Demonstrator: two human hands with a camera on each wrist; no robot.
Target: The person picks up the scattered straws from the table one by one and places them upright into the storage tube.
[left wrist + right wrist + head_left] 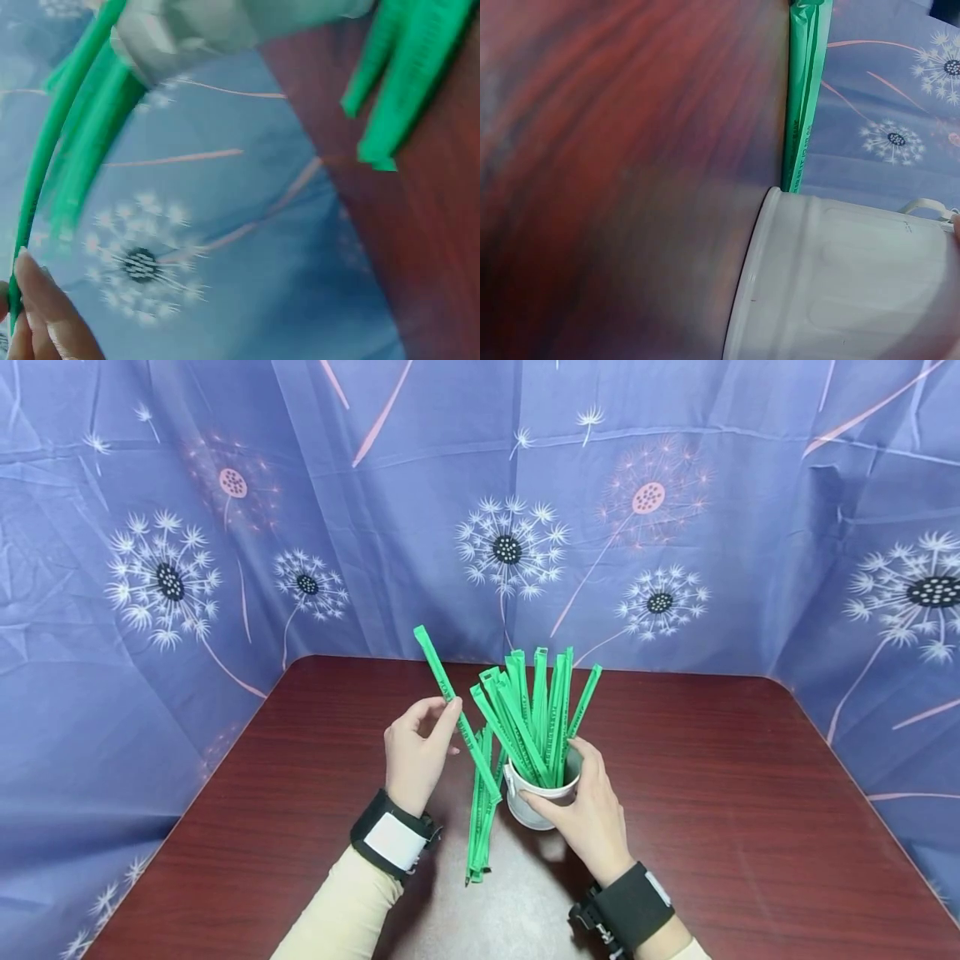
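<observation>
My left hand [420,747] pinches a long green wrapped straw [435,660] near its middle, between thumb and fingers. That straw slants down to the right, its lower end beside a small white bucket [531,817]. Around the bucket's rim, my right hand [596,814] grips with the thumb in front and fingers on the far right side. Several more green wrapped straws [551,718] stand upright and fanned out inside it. In the left wrist view, fingertips [49,315] hold the straw at lower left. The bucket's ribbed side [855,277] fills the lower part of the right wrist view.
A loose pile of green wrapped straws [480,827] lies on the dark red-brown table [735,827], just left of the bucket. Blue cloth with dandelion prints [405,527] hangs behind the table and along both sides.
</observation>
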